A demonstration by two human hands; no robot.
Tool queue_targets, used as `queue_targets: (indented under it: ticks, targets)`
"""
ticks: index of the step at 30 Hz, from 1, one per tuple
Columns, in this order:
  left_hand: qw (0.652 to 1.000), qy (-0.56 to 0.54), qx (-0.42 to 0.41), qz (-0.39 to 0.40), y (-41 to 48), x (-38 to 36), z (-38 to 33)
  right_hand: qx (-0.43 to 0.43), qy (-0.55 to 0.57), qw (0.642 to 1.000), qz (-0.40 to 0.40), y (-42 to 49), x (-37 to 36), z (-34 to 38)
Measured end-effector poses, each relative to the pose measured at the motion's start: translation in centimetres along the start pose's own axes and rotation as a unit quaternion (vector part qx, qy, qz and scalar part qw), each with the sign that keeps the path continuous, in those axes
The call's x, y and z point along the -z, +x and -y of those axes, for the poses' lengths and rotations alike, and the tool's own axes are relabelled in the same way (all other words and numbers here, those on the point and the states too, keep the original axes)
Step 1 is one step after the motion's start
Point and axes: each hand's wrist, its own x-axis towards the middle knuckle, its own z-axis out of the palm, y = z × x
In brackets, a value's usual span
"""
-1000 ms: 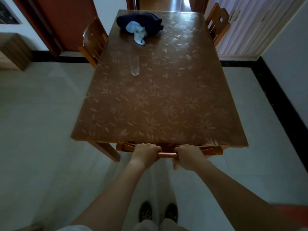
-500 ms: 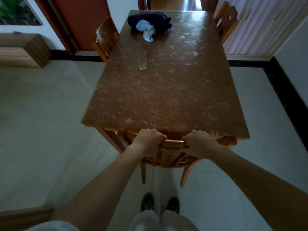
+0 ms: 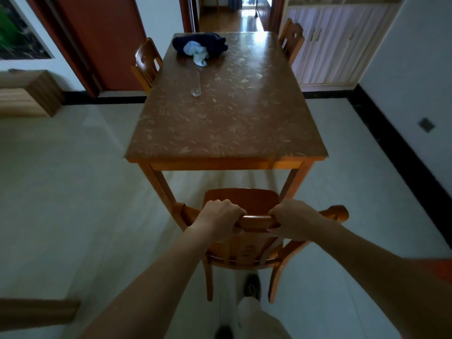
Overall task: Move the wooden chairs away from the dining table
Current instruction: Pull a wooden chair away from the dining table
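A wooden chair (image 3: 242,199) stands in front of me, clear of the near end of the dining table (image 3: 227,133). My left hand (image 3: 217,217) and my right hand (image 3: 296,220) both grip the chair's curved top rail. The seat shows beyond my hands, with a gap of floor between it and the table's edge. A second wooden chair (image 3: 146,62) is tucked at the table's far left side. A third chair (image 3: 291,40) sits at the far right side.
On the table stand a clear glass (image 3: 196,85) and a dark blue cloth bundle (image 3: 200,45) with a pale rag. A wooden cabinet (image 3: 27,94) is at the left wall, a wooden edge (image 3: 36,311) at lower left. My feet are under the chair.
The chair has come out from under the table toward me, held by both hands. I have stepped back, so the table looks farther away.
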Motion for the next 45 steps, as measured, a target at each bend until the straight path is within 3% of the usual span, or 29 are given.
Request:
queue_targets:
  ticks: [19,45]
  targets:
    - [1.000,-0.005,0.009,0.009,-23.5,-11.3,-21.6,0.013,0.015,1.000,0.019,-27.4,-13.9,11.9]
    - [0.999,0.019,0.030,0.028,-35.7,-19.7,-30.8,-0.022,0.010,1.000,0.010,-41.0,-23.2,19.9]
